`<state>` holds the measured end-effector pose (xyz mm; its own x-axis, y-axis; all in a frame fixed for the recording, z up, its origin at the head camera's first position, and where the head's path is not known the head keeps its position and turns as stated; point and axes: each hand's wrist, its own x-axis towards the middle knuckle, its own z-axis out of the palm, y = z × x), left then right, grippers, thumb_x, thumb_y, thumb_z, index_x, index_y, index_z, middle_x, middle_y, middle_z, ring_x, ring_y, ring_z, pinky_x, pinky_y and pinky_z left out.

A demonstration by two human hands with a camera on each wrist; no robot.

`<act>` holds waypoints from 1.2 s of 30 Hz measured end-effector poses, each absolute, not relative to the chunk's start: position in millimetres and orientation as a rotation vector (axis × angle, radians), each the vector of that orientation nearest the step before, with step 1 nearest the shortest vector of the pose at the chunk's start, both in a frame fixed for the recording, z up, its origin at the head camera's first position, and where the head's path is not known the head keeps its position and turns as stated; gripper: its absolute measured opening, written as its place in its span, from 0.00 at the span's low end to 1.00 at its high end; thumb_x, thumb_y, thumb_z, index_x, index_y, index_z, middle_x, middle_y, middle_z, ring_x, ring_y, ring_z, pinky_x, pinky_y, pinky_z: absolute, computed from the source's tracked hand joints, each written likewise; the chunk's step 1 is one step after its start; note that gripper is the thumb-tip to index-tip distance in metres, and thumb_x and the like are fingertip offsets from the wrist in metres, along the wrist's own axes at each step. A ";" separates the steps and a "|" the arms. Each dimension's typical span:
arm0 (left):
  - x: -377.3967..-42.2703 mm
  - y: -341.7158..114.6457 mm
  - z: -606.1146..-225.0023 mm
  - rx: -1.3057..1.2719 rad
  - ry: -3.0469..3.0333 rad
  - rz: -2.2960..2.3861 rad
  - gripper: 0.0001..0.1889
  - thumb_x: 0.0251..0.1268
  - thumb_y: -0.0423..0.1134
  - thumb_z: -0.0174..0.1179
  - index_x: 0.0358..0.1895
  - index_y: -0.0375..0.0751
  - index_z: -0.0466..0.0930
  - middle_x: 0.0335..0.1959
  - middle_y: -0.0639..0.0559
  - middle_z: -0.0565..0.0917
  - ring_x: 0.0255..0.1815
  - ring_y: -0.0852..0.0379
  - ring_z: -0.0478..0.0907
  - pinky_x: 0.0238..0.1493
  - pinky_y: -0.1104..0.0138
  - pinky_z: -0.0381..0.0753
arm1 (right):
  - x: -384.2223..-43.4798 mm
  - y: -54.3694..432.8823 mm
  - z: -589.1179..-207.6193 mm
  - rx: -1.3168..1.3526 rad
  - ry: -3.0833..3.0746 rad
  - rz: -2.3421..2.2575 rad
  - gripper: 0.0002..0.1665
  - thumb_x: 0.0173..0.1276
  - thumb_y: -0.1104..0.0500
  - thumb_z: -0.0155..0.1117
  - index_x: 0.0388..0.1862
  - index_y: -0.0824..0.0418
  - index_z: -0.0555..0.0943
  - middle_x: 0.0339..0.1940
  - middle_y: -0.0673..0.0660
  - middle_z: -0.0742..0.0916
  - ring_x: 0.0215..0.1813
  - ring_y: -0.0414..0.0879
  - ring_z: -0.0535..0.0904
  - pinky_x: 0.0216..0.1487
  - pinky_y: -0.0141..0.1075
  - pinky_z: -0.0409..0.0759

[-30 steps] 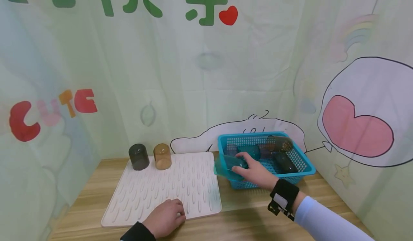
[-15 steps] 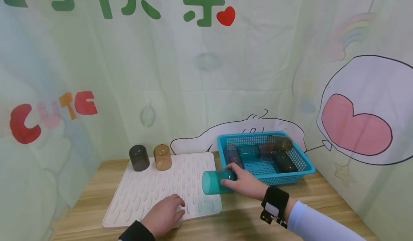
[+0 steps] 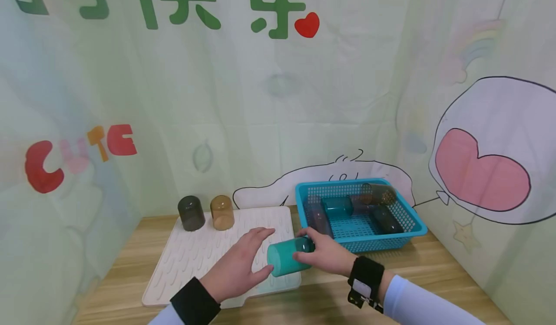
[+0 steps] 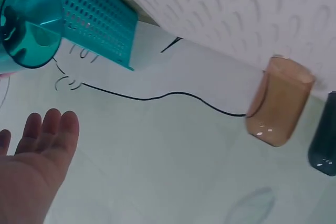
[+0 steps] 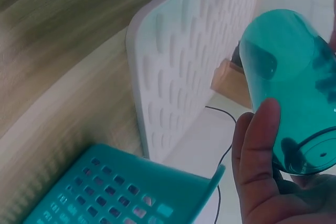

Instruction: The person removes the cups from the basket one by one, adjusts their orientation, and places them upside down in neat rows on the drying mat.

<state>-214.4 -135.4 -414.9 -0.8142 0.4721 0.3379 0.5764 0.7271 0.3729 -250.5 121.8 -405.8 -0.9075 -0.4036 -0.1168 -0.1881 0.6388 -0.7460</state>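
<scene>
Head view | your right hand (image 3: 328,254) pinches the teal tumbler (image 3: 283,258) above the ridged white mat (image 3: 173,281) | your left hand (image 3: 236,268) is spread beside it | likely light, stiff, slippery, perhaps fragile; grip the side walls

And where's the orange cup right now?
In the head view, the orange cup stands left of the blue basket, at the back of the white mat, just right of a dark cup.

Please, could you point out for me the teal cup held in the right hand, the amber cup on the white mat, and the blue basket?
Teal cup (image 3: 282,259): head view, its side wall.
Amber cup (image 3: 222,215): head view, its side.
Blue basket (image 3: 373,244): head view, its front wall.
</scene>
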 end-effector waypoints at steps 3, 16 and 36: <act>-215.6 -126.0 -413.0 -0.939 -2.720 -0.648 0.40 0.63 0.51 0.70 0.76 0.51 0.62 0.69 0.49 0.73 0.66 0.51 0.75 0.63 0.53 0.82 | -247.7 119.9 -407.4 -0.488 2.580 -1.157 0.38 0.66 0.40 0.68 0.68 0.56 0.69 0.59 0.62 0.83 0.52 0.52 0.80 0.54 0.54 0.84; -217.9 -106.0 -421.2 -1.063 -2.804 -0.519 0.42 0.61 0.55 0.72 0.78 0.67 0.61 0.68 0.49 0.74 0.60 0.48 0.79 0.57 0.51 0.85 | -238.8 109.1 -412.1 -0.524 2.570 -1.177 0.51 0.62 0.39 0.71 0.75 0.58 0.60 0.63 0.63 0.82 0.53 0.50 0.80 0.55 0.52 0.84; -218.0 -108.8 -436.5 -0.985 -2.846 -0.696 0.41 0.63 0.55 0.70 0.77 0.60 0.59 0.65 0.52 0.74 0.62 0.54 0.76 0.60 0.57 0.84 | -241.7 104.7 -415.8 -0.627 2.668 -1.115 0.52 0.60 0.32 0.71 0.74 0.56 0.63 0.53 0.58 0.85 0.43 0.42 0.81 0.47 0.40 0.87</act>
<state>-218.0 -108.8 -436.5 -0.7957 0.5753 0.1895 0.5979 0.6957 0.3982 -241.7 104.7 -415.8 -0.8943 -0.4473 -0.0051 -0.3107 0.6294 -0.7123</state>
